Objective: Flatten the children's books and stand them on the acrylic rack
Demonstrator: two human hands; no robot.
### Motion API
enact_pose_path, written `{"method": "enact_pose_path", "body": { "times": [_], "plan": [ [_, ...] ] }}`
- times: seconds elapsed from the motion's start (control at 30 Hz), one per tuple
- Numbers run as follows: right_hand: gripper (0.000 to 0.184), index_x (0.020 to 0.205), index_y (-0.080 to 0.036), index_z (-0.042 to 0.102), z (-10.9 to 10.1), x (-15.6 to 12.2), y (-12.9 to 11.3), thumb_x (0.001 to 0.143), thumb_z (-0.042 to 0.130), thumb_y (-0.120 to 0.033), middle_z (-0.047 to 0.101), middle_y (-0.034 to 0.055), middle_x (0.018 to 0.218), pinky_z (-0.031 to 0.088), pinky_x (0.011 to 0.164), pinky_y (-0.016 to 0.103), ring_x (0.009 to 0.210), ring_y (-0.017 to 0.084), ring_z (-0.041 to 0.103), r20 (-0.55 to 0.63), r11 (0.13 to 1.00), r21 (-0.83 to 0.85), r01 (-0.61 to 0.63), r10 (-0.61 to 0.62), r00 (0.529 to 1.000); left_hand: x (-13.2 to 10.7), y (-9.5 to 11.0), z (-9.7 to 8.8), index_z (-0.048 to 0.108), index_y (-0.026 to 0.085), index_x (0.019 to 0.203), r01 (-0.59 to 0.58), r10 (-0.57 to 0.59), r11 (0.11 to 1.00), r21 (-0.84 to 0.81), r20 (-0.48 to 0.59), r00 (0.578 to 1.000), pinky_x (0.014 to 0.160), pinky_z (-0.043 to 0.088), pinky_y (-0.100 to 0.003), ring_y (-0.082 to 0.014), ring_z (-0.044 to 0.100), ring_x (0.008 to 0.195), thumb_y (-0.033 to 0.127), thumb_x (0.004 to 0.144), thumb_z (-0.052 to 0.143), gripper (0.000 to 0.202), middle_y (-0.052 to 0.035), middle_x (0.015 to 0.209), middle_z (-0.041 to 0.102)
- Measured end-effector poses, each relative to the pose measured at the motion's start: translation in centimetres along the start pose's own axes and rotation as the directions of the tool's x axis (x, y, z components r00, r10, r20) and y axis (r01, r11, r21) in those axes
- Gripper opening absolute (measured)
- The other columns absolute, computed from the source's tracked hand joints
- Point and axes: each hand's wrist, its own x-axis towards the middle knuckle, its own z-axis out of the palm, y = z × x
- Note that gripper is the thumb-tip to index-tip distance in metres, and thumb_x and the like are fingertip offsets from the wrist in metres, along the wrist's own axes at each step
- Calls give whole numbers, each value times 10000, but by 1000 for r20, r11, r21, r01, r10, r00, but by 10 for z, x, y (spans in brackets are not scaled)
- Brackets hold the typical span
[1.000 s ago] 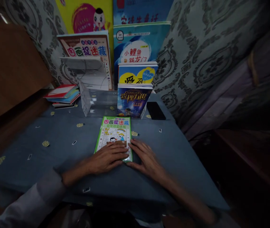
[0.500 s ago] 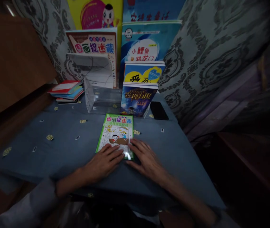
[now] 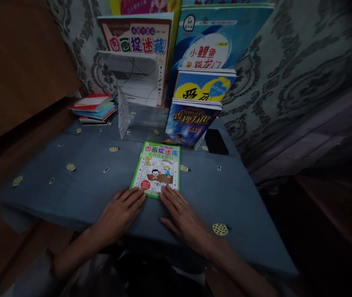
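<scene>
Left hand (image 3: pixel 117 213) and right hand (image 3: pixel 182 215), both unclenched, touch the green-edged book (image 3: pixel 159 167)

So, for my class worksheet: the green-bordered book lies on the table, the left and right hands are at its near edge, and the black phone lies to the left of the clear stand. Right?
Not quite: the black phone lies to the right of the clear stand, as the head view shows. The rest holds: green-bordered book on the table, left hand and right hand at its near edge.

Beneath the hands (image 3: pixel 120 212) (image 3: pixel 184 214), shows smooth paper on the book (image 3: pixel 160 167), matt cloth on the table (image 3: pixel 83 194); beyond, clear plastic rack (image 3: pixel 146 130).
</scene>
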Motion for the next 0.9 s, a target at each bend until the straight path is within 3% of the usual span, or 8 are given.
{"method": "enact_pose_path", "body": {
  "times": [0.13,0.23,0.37,0.47,0.57,0.7,0.9],
  "plan": [
    [746,1598,-175,205,-1,0,0,959,578,-269,334,150,1614,357,1199,533,1518,280,246,22,1000,0,-8,8,1000,-9,-11,-4,577,213,1360,83,-85,995,-52,-32,996,1030,482,-422,-232,581,1242,216,1014,441,372,-94,1366,632],
    [694,1578,-145,274,-6,1,-2,972,571,-308,350,171,1604,351,1201,531,1516,287,253,70,1000,-1,-25,25,997,-10,-15,-7,605,211,1320,110,-116,989,-97,-58,992,1002,500,-418,-234,596,1212,203,1006,456,348,-92,1327,650],
    [627,1533,-126,382,-19,9,-4,986,549,-381,388,192,1581,359,1198,530,1493,298,317,144,998,15,-68,65,987,1,-21,-12,652,206,1224,95,-102,985,-146,-38,994,946,526,-407,-227,633,1101,216,1008,441,301,-89,1211,687],
    [602,1533,-171,394,-27,21,-1,990,540,-388,393,158,1586,341,1211,517,1497,282,311,151,995,52,-86,77,985,14,-27,-14,647,194,1201,90,-88,987,-135,21,996,928,526,-417,-240,636,1074,219,1000,449,284,-92,1193,681],
    [586,1534,-211,394,-29,39,12,991,534,-380,393,126,1593,313,1221,520,1503,269,300,126,992,75,-103,93,988,31,-38,-12,615,189,1239,77,-71,991,-107,63,995,945,514,-429,-255,624,1099,230,991,470,290,-100,1262,651],
    [551,1504,-171,435,-24,69,44,1005,493,-398,414,162,1576,286,1220,540,1496,284,315,87,982,34,-186,183,979,67,-58,-3,596,183,1266,101,-94,993,-64,105,990,939,504,-412,-259,615,1109,252,979,484,316,-118,1292,626],
    [533,1462,-115,479,-12,89,91,996,482,-373,408,207,1568,331,1190,565,1483,337,331,-94,927,-39,-374,369,925,133,-72,15,599,149,1265,296,-295,955,11,128,947,945,480,-466,-328,590,1139,266,948,518,348,-179,1245,628]
  ]
}}
